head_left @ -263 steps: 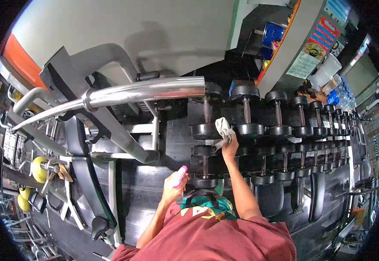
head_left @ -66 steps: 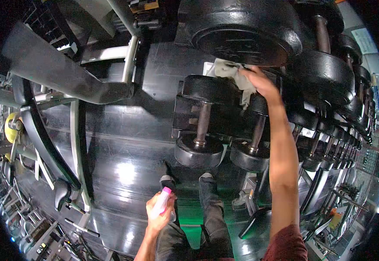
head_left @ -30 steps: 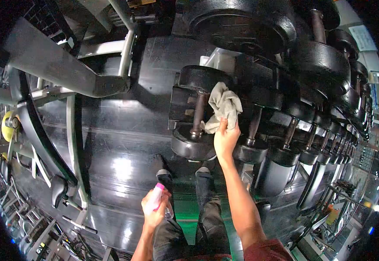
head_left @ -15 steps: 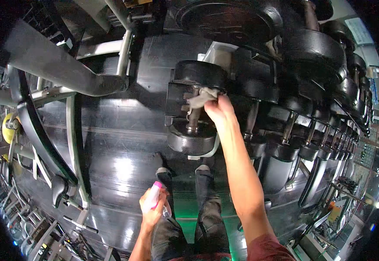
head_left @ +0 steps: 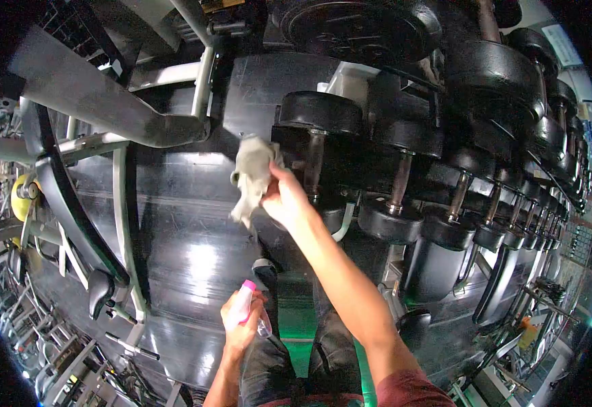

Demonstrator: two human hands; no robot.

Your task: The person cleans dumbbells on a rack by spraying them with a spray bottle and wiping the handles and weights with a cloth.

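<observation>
A person with a maroon sleeve [head_left: 413, 389] and dark trousers [head_left: 267, 370] stands on a shiny black floor [head_left: 174, 224] before a two-tier dumbbell rack [head_left: 350, 85]. The right hand [head_left: 284, 200] is stretched forward, gripping a crumpled pale cloth [head_left: 254, 171] that hangs just past the rack's left edge; from here I cannot tell whether it touches anything. At the left end of the lower tier lies a black dumbbell [head_left: 314, 163], its handle pointing toward the person, its near head partly hidden by the right hand and wrist. A second dumbbell [head_left: 401, 182] sits just to its right, others lined up toward the rack's right end. The left hand [head_left: 238, 322], fingers wrapped around a clear bottle [head_left: 244, 305] with a pink top, is in front of the left leg, well apart from the cloth
</observation>
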